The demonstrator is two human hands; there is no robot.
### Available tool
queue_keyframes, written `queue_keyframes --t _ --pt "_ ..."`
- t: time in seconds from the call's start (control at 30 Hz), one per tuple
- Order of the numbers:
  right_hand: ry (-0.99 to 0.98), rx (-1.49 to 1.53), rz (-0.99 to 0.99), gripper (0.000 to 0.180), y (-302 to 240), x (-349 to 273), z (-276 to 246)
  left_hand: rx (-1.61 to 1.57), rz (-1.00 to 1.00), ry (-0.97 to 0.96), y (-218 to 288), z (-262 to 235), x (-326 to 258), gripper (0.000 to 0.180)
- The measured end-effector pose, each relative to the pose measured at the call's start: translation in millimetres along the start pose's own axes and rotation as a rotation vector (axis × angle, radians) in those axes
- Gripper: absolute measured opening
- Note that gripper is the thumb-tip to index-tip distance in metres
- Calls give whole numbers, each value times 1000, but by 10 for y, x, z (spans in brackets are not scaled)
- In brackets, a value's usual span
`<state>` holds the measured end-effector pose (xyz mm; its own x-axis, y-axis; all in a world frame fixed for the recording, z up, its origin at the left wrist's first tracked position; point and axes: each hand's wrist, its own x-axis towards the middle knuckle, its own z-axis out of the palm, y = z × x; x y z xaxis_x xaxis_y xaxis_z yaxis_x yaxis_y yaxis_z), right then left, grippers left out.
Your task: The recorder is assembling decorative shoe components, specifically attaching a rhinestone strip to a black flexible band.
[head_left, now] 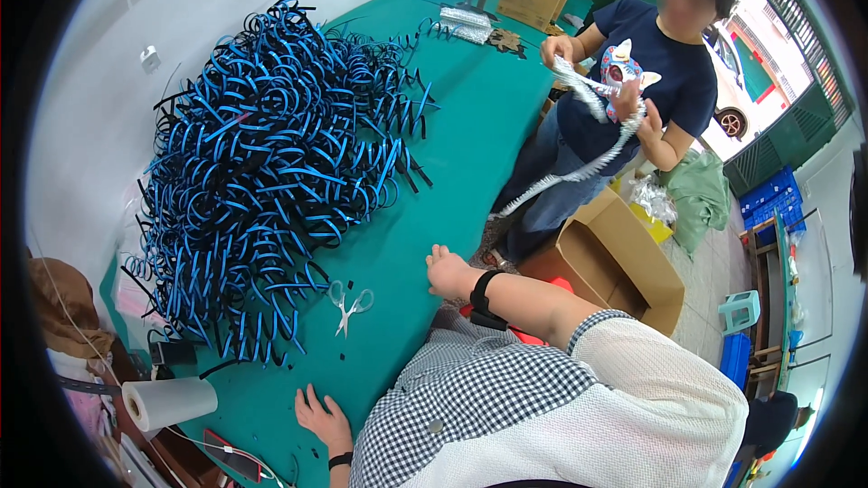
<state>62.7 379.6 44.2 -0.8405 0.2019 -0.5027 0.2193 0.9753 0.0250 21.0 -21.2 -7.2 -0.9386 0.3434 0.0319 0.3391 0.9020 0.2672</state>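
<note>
My left hand (324, 419) rests on the green tabletop (461, 172) with its fingers apart, holding nothing. At the table's edge my right hand (447, 273) lies with its fingers loosely bent and nothing visible in it. Scissors (348, 307) with clear handles lie on the table between my hands and a large heap of curled blue-and-black ribbon strips (271, 163). Their blades are slightly apart and point toward me. Small dark scraps are scattered near them.
A person (624, 81) across the table corner handles a silvery fringed strip (579, 172). An open cardboard box (624, 262) stands on the floor beside the table. A white film roll (170, 402) and a phone (232, 454) with a cable lie near my left hand.
</note>
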Motion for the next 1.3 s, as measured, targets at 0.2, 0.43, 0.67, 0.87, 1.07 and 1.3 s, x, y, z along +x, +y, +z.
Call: queue_keyframes --t 0.2,0.43,0.67,0.87,1.07,1.3 --pt "47 -10 6 52 33 25 83 17 -47 -99 150 -143 45 38" --pt "113 21 17 46 12 40 208 164 -105 -145 73 -29 64 40" --pt "87 51 4 48 30 12 144 346 -77 -165 -464 465 198 60" --pt "158 42 23 48 26 -11 187 365 -89 -236 -507 482 270 61" --pt "75 50 20 47 20 -15 107 374 40 -116 -707 654 217 59" --pt "112 7 23 50 5 -20 142 385 -51 -111 -441 491 164 58"
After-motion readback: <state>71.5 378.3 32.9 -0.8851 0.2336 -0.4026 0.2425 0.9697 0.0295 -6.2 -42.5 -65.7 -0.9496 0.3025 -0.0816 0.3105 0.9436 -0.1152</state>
